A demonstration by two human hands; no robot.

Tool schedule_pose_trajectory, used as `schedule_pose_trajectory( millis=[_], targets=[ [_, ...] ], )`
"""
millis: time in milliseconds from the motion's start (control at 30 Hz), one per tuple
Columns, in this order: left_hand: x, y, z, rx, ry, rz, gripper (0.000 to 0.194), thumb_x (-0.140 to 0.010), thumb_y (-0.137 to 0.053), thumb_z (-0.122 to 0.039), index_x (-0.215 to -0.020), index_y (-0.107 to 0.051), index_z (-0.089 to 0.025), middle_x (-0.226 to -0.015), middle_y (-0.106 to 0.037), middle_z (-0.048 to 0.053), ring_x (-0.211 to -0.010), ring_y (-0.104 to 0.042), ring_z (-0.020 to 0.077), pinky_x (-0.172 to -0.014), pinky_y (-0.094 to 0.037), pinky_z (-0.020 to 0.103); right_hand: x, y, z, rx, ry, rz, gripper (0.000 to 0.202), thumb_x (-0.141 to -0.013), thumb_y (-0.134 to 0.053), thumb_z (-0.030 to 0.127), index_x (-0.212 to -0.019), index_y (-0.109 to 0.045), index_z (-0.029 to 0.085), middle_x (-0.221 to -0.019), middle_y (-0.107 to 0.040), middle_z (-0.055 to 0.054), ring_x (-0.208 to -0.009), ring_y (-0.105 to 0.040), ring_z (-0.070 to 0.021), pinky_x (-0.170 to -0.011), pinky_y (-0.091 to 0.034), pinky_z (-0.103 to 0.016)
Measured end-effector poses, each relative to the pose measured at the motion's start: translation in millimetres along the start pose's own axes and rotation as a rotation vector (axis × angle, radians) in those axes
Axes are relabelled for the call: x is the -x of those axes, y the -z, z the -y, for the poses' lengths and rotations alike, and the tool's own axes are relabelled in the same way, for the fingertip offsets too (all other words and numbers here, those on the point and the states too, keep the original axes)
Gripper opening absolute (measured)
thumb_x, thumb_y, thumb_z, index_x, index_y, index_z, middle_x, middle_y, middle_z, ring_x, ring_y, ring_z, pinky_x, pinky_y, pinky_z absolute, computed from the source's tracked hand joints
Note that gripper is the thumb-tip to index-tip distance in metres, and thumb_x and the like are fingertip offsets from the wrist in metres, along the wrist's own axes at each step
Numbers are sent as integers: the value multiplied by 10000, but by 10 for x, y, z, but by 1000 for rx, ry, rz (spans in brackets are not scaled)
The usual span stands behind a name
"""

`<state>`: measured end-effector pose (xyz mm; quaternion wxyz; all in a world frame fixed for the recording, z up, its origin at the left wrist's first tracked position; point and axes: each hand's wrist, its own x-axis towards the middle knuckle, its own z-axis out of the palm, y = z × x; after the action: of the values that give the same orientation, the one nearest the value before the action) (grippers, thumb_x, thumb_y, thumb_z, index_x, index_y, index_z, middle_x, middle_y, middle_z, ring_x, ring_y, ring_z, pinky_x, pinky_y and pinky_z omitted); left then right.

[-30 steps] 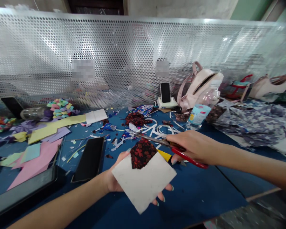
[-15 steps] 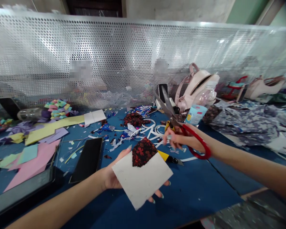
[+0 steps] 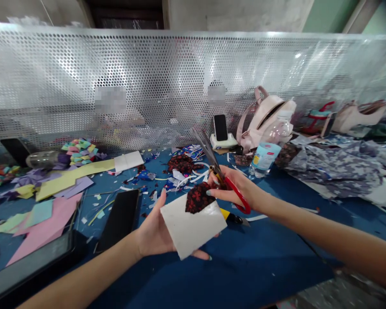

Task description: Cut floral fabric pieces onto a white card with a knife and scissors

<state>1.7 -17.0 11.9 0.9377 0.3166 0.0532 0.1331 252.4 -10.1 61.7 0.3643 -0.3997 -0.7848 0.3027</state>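
White card (image 3: 193,231) is held in the left grip (image 3: 154,234), scissors (image 3: 211,156) are clutched in the right grip (image 3: 244,184), floral scrap (image 3: 196,199) gets touched too.

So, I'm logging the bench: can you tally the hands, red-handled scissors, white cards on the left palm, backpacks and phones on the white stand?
Hands: 2 (left hand, right hand)
Red-handled scissors: 1
White card: 1
Backpack: 1
Phone on the white stand: 1
Total: 6
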Motion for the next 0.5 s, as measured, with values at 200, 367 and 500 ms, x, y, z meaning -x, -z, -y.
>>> schedule_pose_trajectory(
  millis=[200,367,500],
  targets=[
    [-16,123,-27,-23,-22,-78,609,-920,-487,-524,-1434,-491,-197,-1436,-549,139,-1335,-474,406,-1008,-398,574,68,-29,-104,-116,-55,-41,208,-808,-653,308,-855,-482,200,-847,-597,-8,-708,-550,-132,-650,-466,-289],
    [-43,96,-30,-36,15,-109,636,-930,-404,-535,-1441,-473,-163,-1442,-532,173,-1289,-512,422,-925,-463,529,47,-3,-45,-291,-54,-62,261,-824,-660,343,-819,-431,218,-949,-686,-55,-874,-641,-177,-778,-523,-336],
    [-43,75,-13,-49,21,-108,621,-927,-400,-542,-1419,-498,-176,-1404,-568,162,-1255,-541,404,-913,-476,528,6,31,-66,-204,-28,-159,282,-784,-713,338,-800,-461,215,-867,-679,-32,-813,-645,-171,-758,-539,-334]
  ],
)
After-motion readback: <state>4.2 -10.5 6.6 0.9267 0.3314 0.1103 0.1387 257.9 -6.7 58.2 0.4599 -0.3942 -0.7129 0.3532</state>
